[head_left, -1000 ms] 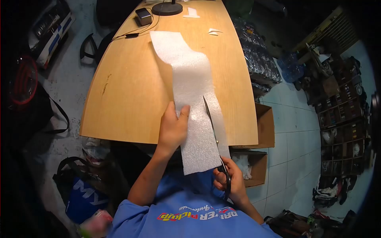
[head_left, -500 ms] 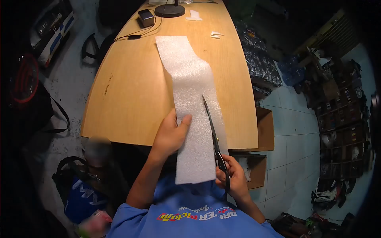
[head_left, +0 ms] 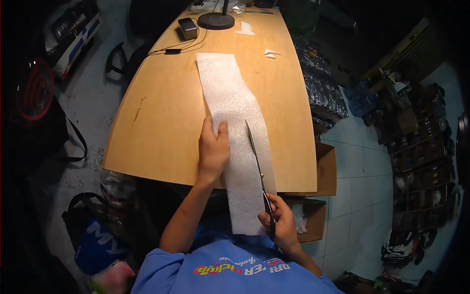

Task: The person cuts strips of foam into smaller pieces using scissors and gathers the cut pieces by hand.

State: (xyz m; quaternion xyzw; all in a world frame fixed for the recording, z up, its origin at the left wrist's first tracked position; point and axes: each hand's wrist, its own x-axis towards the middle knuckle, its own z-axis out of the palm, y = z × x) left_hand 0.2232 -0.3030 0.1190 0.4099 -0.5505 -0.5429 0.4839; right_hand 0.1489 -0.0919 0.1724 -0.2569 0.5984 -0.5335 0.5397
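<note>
White foam sheet [head_left: 240, 152] runs lengthwise over the table [head_left: 156, 137], near end past the edge. Left hand [head_left: 214, 149] pinches its left side, thumb on top. Right hand [head_left: 283, 220]: fingers curled closed round scissors [head_left: 262, 175] handles, 1 blade above foam; other hidden, likely underneath, so can't tell blade gap. Clean cut: hold foam taut, blades parallel to right edge. Table edge beneath could snag. Lamp base [head_left: 216, 21], black device [head_left: 187, 29], 2 patches of white scraps [head_left: 246, 28] well ahead.

Right of a lit wooden table [head_left: 156, 142] lie pale floor tiles [head_left: 362, 191] and dim shelves [head_left: 421, 176].
</note>
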